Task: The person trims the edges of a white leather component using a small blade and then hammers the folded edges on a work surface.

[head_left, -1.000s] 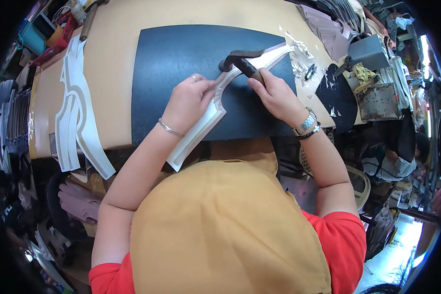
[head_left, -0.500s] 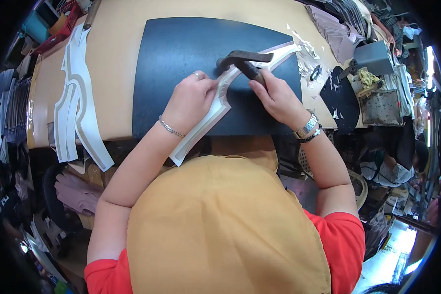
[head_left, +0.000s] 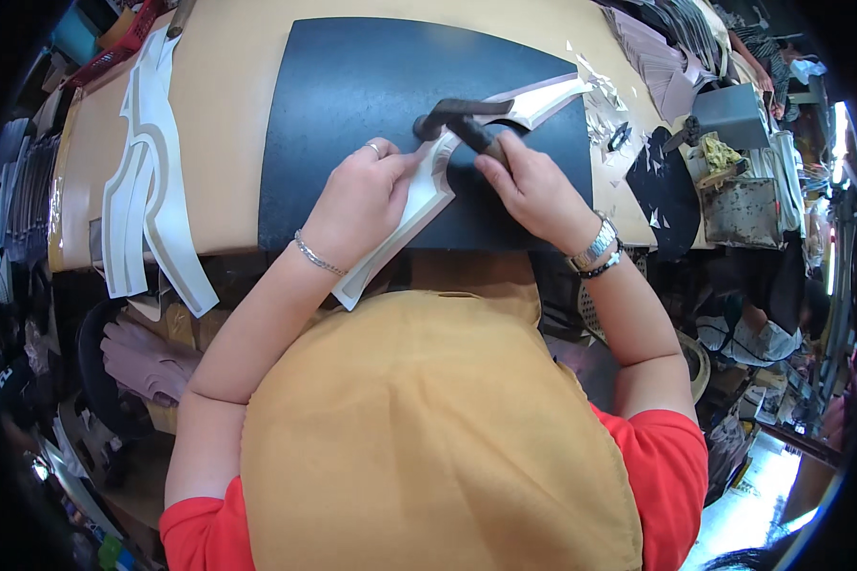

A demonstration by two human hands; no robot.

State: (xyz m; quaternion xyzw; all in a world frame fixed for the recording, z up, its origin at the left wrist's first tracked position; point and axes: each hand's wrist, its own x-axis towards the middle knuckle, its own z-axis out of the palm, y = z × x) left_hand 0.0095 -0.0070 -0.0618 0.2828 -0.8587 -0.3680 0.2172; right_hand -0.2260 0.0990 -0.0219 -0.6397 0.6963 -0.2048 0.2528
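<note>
Diagonally across the dark board (head_left: 343,95) on the bench (head_left: 227,86), one pale curved strip (head_left: 411,217). Left hand (head_left: 360,198): fingers pinched at the strip's left edge, about mid-length, just beside the head of a hammer (head_left: 470,132). Right hand (head_left: 539,188): fingers wrapped round the handle, right of the strip. Strip's near end overhangs the board's near edge, close to the apron (head_left: 438,428); far end reaches the right edge, near pale scraps (head_left: 602,100). Widest open room: board's far left portion.
</note>
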